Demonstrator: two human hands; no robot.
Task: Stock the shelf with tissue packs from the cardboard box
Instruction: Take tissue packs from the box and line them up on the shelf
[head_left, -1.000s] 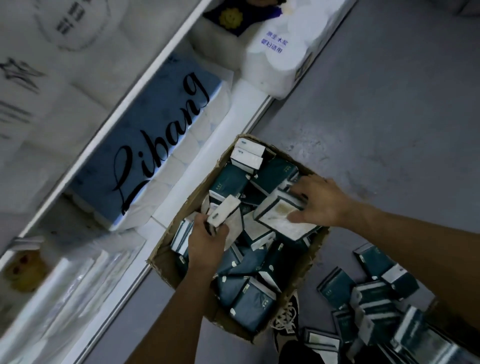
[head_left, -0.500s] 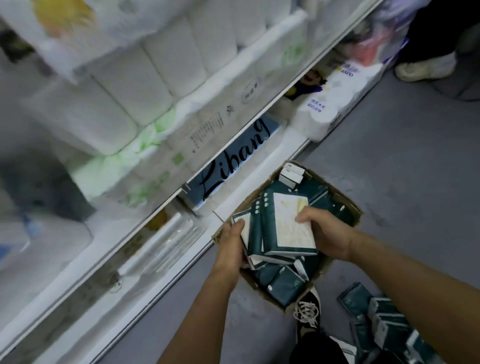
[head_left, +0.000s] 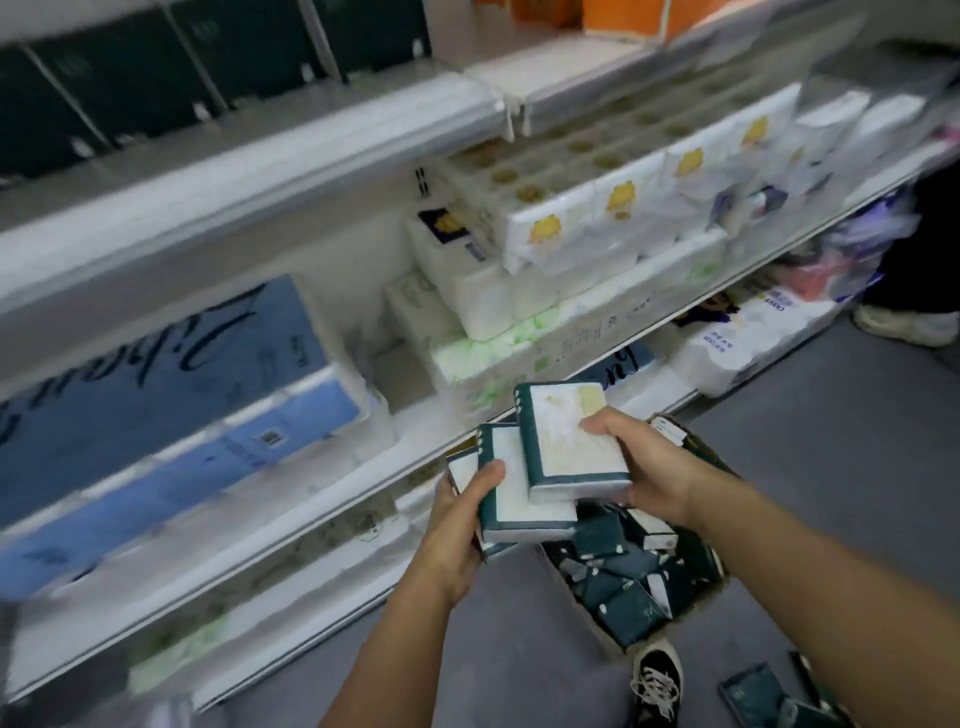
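A black shoe with white laces (head_left: 655, 682) is seen at the bottom, on the grey floor (head_left: 831, 467). A few dark green packs (head_left: 750, 693) are left lying on the floor beside it.

Just above the shoe, the cardboard box (head_left: 698, 605) is set on the floor, close to the bottom of the shelf (head_left: 249, 171). Many dark green tissue packs (head_left: 623, 587) are piled inside it.

Over the box, a stack of tissue packs (head_left: 524, 499) is held up in the air. The left hand (head_left: 460, 525) is curled around the lower packs, with its thumb pressed on top. The right hand (head_left: 641, 467) is curled around the top pack (head_left: 566, 441), which is white on top with a green edge.

Farther away, the shelf is filled with other goods. Big blue paper packs (head_left: 171, 405) are kept at the left, and white roll packs with yellow marks (head_left: 613, 208) at the right. On the board above, dark green boxes (head_left: 130, 78) are stood in a row.
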